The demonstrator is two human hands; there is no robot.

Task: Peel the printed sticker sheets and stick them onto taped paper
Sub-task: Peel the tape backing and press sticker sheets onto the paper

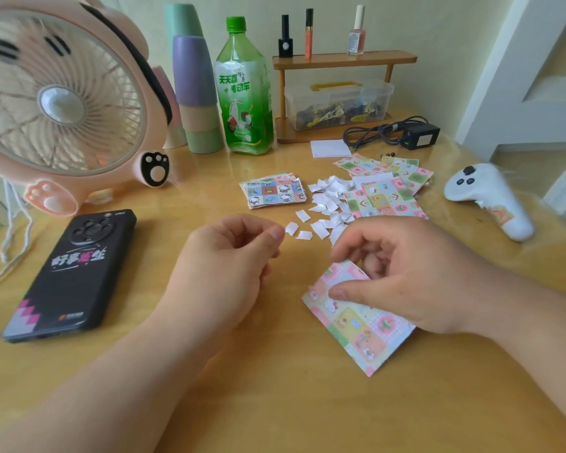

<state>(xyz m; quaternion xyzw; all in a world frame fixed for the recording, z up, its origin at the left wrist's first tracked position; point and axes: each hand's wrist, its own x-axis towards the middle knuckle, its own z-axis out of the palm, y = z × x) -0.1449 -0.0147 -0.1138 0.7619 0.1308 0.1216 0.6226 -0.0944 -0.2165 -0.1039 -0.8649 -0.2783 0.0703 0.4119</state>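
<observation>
Our hands over one sticker sheet
Our right hand [406, 279] grips the sticker sheet [356, 331] lying under it on the table [275, 403], thumb on top. Our left hand [229, 266] is curled beside it, and we cannot tell if it holds anything. White paper scraps [327, 204] lie beyond.

Under my right hand [406, 277], the sticker sheet [360, 331] is a pastel patchwork: pink, mint, yellow squares, little white cats. White paper scraps [327, 204] past it. The stack [273, 191] further back runs bluer, checked. Black phone [76, 273] near the left edge, pink-and-white steps at its corner. Green bottle [244, 89] at the back edge.
</observation>
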